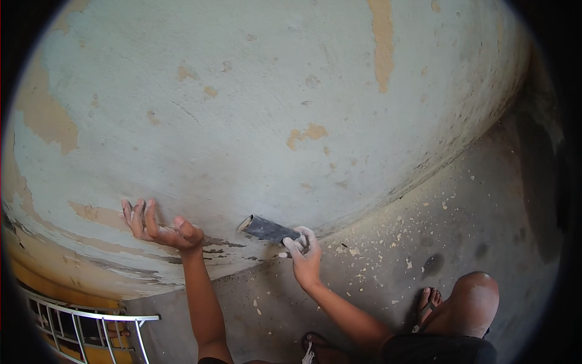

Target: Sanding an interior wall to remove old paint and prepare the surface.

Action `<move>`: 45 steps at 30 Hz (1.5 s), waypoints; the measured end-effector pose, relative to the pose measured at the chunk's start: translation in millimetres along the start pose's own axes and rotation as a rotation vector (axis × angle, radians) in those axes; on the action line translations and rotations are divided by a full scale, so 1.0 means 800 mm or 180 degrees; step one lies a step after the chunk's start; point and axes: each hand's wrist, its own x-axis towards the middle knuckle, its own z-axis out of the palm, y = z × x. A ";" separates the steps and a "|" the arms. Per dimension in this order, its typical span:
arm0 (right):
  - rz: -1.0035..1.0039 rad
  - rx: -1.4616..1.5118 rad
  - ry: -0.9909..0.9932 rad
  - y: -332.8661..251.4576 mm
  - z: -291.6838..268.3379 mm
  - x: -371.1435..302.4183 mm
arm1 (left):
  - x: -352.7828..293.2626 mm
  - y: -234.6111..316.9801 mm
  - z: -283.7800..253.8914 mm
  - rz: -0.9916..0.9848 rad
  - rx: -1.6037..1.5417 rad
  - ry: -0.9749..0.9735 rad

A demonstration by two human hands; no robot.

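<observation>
Wall (pixel 260 109): pale greenish-grey plaster filling the far and upper part of the view, with tan patches where the paint has come off, the largest at far left and top centre; darker streaks and flaking along its lower edge. Left hand (pixel 159 225): spread flat, fingers apart and pointing up-left, palm pressed against the lower wall, left of centre; dusted white. Right hand (pixel 303 252): closed around the near end of a scraper (pixel 267 229), fingers wrapped, thumb side toward the wall; also dusty. Scraper: dark, flat, oblong tool, lying at a slant with its pale far tip touching the wall just above the junction with the floor, right of the left hand and near it. Floor (pixel 424 230): grey concrete, right and near, strewn with small pale paint flakes, thickest close to the wall. Sandalled foot (pixel 427 306) and bent knee (pixel 476 297): near right. Railing (pixel 85 330): white metal bars, near left corner.
</observation>
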 end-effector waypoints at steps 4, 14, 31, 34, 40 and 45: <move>0.0211 0.0038 0.0336 0.034 -0.034 0.003 | -0.007 -0.004 0.004 0.0000 -0.0032 0.0009; 0.0205 0.0068 0.0233 0.025 -0.030 0.005 | -0.008 -0.004 0.001 -0.0001 -0.0037 0.0032; 0.0056 0.0037 0.0038 0.017 -0.015 0.007 | -0.002 0.001 0.000 0.0008 0.0039 -0.0022; 0.0082 0.0159 0.0007 0.036 -0.036 0.012 | -0.004 -0.001 0.004 0.0022 -0.0005 -0.0011; 0.0055 -0.0099 0.0042 0.019 -0.025 0.015 | 0.003 0.000 0.001 -0.0018 0.0012 0.0029; 0.0132 0.0149 0.0187 0.037 -0.030 0.009 | -0.006 -0.001 0.004 0.0012 -0.0052 0.0012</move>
